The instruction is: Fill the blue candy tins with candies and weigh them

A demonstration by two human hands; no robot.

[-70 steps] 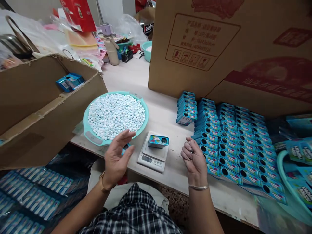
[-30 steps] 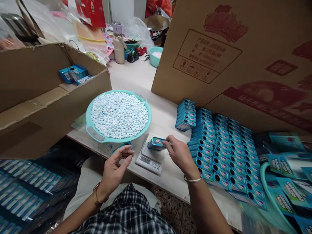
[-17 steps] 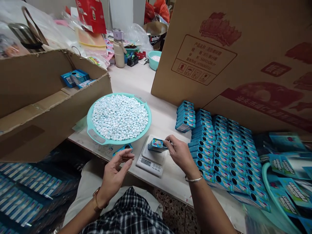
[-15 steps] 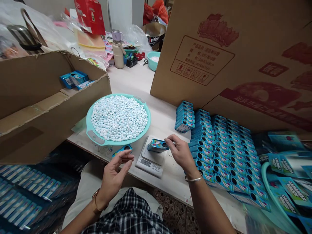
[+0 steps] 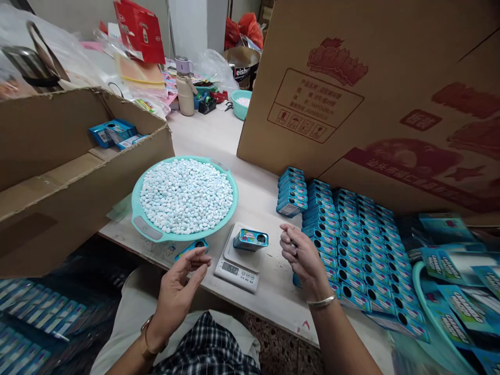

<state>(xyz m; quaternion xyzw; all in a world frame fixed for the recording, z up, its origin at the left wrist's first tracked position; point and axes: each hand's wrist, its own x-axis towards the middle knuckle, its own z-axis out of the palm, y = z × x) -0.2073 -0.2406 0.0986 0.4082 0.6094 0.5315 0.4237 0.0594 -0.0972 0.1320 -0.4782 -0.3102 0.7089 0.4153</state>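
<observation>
Just left of my right hand (image 5: pixel 302 255) the small blue tin (image 5: pixel 250 239) sits alone on the scale (image 5: pixel 239 259); half a second ago my fingertips touched its end, now they have drawn back, curled loosely on nothing I can see. My left hand (image 5: pixel 180 286) hangs slack and empty off the tabletop (image 5: pixel 269 291) edge. Bare tabletop separates scale and tin rows (image 5: pixel 359 245).
</observation>
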